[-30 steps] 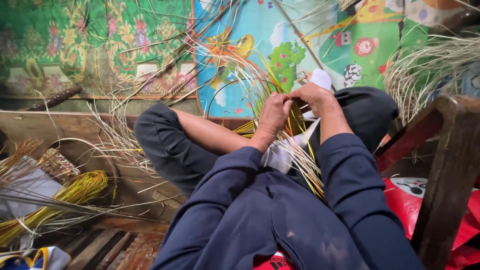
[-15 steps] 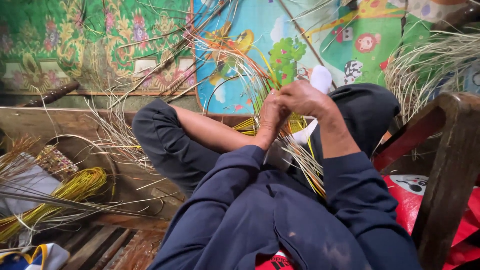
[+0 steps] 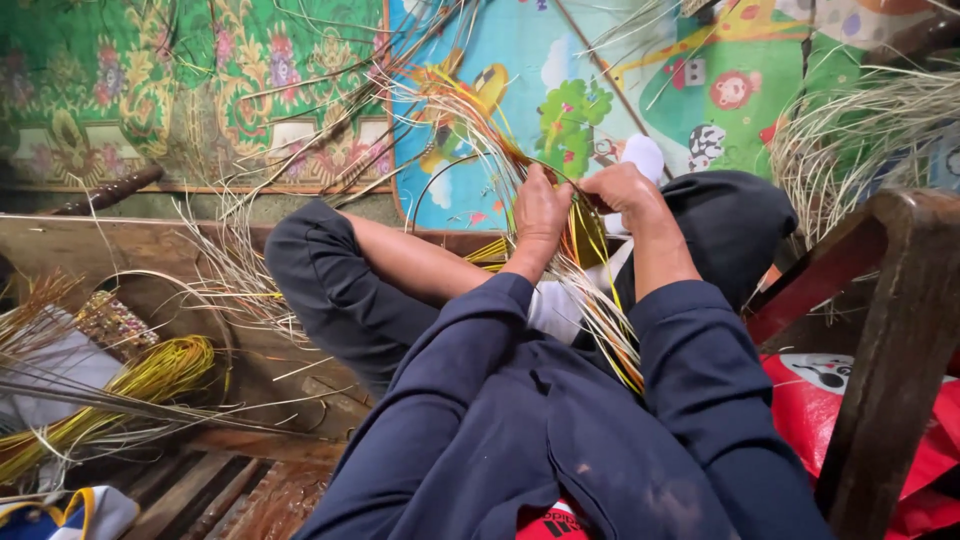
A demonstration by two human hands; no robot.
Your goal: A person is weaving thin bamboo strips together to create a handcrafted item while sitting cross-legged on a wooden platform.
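**Two-handed grip on a bundle of weaving strands**

The grip of the left hand (image 3: 540,215) is closed around a bundle of thin strands (image 3: 590,300), yellow, pale and reddish, with the fingers curled over and the knuckles toward the camera. The grip of the right hand (image 3: 622,190), just beside it and touching or nearly touching, is likewise closed on the same bundle, pinching the strands at their upper part; the fingertips themselves are hidden. The bundle lies between the two grips and runs down from them across the lap, between the dark blue sleeves, while loose ends fan upward and to the left beyond the grips.

To do this step well, it seems wise to keep the two grips close together so that the short stretch between them stays taut, to let one hand hold firm while the other works single strands, and to keep the fanned ends from crossing.

Well to the left of the grips and lower, a coil of yellow strands (image 3: 150,375) lies on a wooden floor (image 3: 250,350). Beyond the grips hangs a patterned green cloth (image 3: 150,90) and a bright picture mat (image 3: 600,70). To the right of the grips stands a dark wooden frame (image 3: 890,340), with pale fibres (image 3: 860,130) above it and a red bag (image 3: 850,400) below.
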